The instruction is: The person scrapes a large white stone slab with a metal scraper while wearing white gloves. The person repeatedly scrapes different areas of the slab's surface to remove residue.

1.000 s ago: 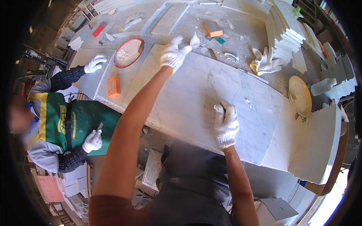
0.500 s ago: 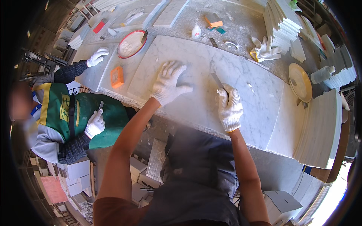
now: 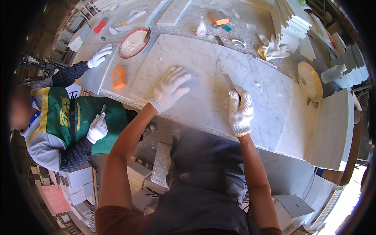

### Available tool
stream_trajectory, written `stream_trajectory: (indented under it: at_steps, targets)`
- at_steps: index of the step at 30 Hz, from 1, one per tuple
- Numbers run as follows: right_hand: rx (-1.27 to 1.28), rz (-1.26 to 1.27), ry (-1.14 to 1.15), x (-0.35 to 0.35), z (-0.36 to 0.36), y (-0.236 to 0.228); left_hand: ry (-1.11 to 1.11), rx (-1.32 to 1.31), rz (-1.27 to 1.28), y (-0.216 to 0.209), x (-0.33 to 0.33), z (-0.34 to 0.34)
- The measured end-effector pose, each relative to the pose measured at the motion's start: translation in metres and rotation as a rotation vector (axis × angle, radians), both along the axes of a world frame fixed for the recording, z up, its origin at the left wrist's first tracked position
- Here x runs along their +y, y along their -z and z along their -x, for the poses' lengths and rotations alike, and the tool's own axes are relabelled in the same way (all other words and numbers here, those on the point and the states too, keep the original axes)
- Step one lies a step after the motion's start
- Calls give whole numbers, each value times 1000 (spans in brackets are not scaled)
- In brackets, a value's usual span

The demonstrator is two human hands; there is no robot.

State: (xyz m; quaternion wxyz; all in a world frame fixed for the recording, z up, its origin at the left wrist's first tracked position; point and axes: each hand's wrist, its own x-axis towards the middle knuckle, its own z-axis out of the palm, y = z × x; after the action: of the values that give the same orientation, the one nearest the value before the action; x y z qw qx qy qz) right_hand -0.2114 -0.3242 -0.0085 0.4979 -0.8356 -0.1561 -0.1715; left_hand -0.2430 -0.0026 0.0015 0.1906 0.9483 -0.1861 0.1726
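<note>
A grey-veined white marble slab [image 3: 250,113] lies in front of me on the worktable. My left hand [image 3: 171,88], in a white knit glove, is over the slab's left part with its fingers spread; it is slightly blurred, and I cannot tell whether it touches the stone. My right hand [image 3: 240,111], gloved likewise, is closed around a flat metal scraper [image 3: 229,81]. The scraper's blade points up and left, near the slab's middle. A small white chip [image 3: 257,84] sits on the stone to the right of the blade.
A co-worker's gloved hand [image 3: 98,130] holds a small blade at the left. On the table are a red-rimmed bowl of white paste [image 3: 133,44], an orange block [image 3: 119,78], a white bottle [image 3: 201,29], a loose glove [image 3: 272,48], a yellowish plate [image 3: 310,81] and stacked tiles [image 3: 328,131].
My left hand has shifted a little to the left and toward me, fingers still spread. My right hand has moved slightly right with the scraper.
</note>
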Motion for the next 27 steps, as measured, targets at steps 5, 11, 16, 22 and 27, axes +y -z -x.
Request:
stream_trajectory:
  at_steps: [5,11,16,22,27]
  targets:
    - [224,-66,17,1,0,-2,-194,-23,-131,-5,0,-6]
    - [68,-17,39,0,0,-4,-150,0,-43,1,-5,1]
    - [41,-80,83,3,-2,5,-395,-1,-66,-9,-21,-1]
    - [50,-209,153,-3,-2,8,-2,19,-222,22,-91,9]
    - [-172,-17,216,-9,-1,-8,-684,222,-364,-4,31,-60]
